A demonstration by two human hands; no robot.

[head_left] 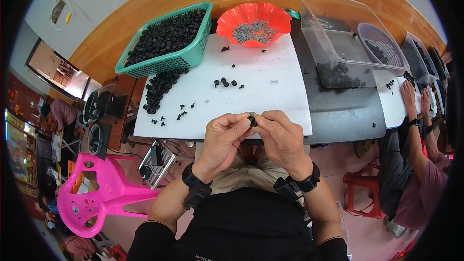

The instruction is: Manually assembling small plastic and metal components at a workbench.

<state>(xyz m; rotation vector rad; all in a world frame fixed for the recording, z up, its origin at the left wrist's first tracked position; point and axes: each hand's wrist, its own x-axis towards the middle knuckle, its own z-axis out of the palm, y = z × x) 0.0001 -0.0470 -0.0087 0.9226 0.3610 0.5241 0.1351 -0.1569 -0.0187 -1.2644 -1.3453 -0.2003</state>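
Observation:
My left hand (224,140) and my right hand (282,140) meet over the near edge of a white board (270,67). Both pinch one small black plastic part (252,120) between thumbs and fingertips; its far side is hidden by the fingers. Beyond them, a short row of round black caps (225,83) lies on the board. Small black pronged pieces (181,115) are scattered to the left. A heap of black caps (162,89) spreads below a green basket (193,55) filled with more of them. Thin grey metal pieces (256,31) fill the middle of a red wavy-rimmed bowl (227,21).
A clear plastic bin (333,43) holding black parts and a grey basket (386,34) stands at the far right. A co-worker's hands (410,96) rest at another white board there. A pink plastic chair (106,188) stands to the left, a red stool (365,191) to the right.

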